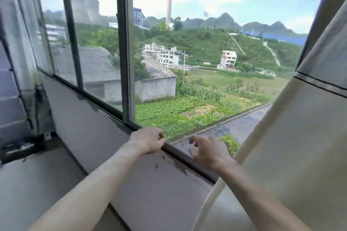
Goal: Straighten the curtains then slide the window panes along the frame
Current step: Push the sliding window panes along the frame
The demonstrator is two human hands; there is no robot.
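Note:
The sliding window pane [97, 58] with its dark upright frame edge [125, 43] stands at the left half of the opening; the right half is open to the outside. My left hand [148, 141] rests on the dark bottom track [180, 153], fingers curled over it, just right of the pane's lower corner. My right hand [206, 153] hovers above the track with fingers apart, holding nothing. A pale beige curtain [300, 146] hangs at the right, its cream edge [249, 137] beside my right wrist. A sheer grey curtain [22, 52] hangs at the far left.
A grey-brown wall with peeling paint [150, 184] runs under the window. A dark object [18, 148] lies on the ledge at lower left. Outside are fields, a road, houses and a tall chimney.

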